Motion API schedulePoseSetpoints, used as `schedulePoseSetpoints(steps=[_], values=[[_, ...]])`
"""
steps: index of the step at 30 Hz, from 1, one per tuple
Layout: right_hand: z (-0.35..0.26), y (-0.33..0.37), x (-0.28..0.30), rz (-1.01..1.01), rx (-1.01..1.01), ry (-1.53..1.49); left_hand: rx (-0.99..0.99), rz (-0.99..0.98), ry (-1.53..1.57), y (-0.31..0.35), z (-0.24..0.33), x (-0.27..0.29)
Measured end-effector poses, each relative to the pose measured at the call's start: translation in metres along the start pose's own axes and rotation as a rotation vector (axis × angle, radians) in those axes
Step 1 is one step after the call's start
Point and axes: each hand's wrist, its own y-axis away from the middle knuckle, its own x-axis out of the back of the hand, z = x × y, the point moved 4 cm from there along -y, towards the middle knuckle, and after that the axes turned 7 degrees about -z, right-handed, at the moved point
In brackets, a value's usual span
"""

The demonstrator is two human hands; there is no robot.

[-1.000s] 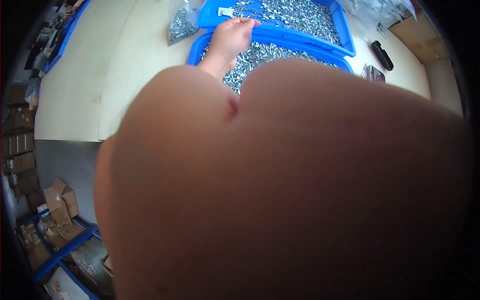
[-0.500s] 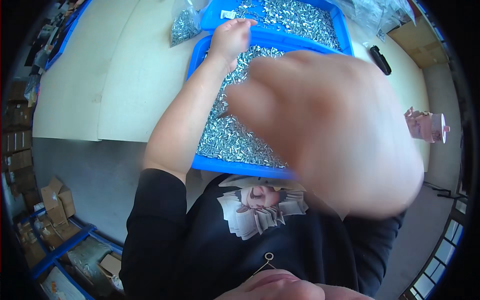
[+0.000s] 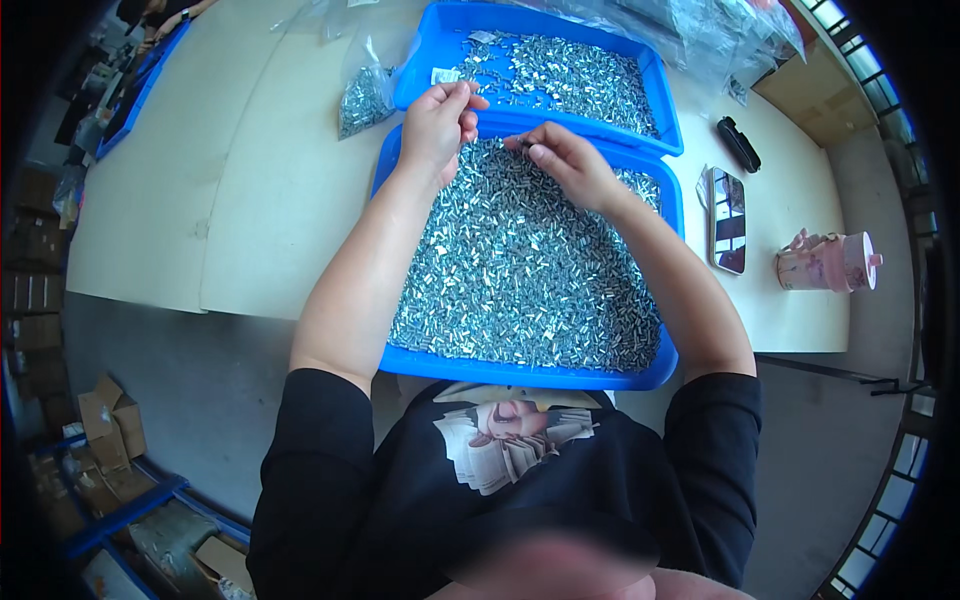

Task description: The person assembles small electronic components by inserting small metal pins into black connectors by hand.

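A blue tray (image 3: 520,376) full of small shiny metal cylinders (image 3: 530,270) stands right in front of me. My left hand (image 3: 437,128) hovers over its far left corner, fingers curled and thumb against the index finger; what they hold, if anything, is too small to make out. Over the far middle of the same tray, my right hand (image 3: 572,168) has thumb and forefinger pinched together, with a tiny dark bit at the tips that I cannot name. Beyond sits a second blue tray (image 3: 438,45), partly covered with similar pieces and holding small white labels.
A clear bag of metal pieces (image 3: 366,103) lies left of the trays. On the right are a black case (image 3: 738,145), a phone (image 3: 728,220) and a pink cup (image 3: 826,262). Clear plastic bags (image 3: 690,45) and a cardboard box (image 3: 820,92) are at the far right.
My right hand, earlier large and blurred near the camera, has come down to the tray beside the left. The left hand stays near the far left corner. The view has shifted slightly.
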Motion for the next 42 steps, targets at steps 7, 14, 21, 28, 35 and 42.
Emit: schedulePoseSetpoints(steps=[7, 14, 21, 28, 35, 42], values=[[-0.006, 0.008, -0.021, -0.068, -0.056, 0.031, 0.053, -0.025, 0.018, 0.0, -0.002, 0.001], [-0.038, 0.04, -0.049, -0.142, 0.114, 0.064, 0.105, -0.127, -0.04, 0.0, -0.007, -0.003], [-0.064, 0.062, -0.074, -0.388, 0.095, -0.051, 0.204, -0.179, -0.138, 0.003, -0.013, -0.012], [-0.086, 0.019, 0.01, 0.169, 0.066, 0.184, 0.292, -0.233, -0.005, 0.006, -0.016, -0.013], [-0.047, 0.012, 0.022, 0.491, -0.002, 0.379, 0.355, -0.17, 0.097, 0.01, -0.022, -0.016], [-0.047, 0.013, 0.023, 0.481, 0.035, 0.373, 0.294, -0.14, 0.122, 0.01, -0.024, -0.024]])
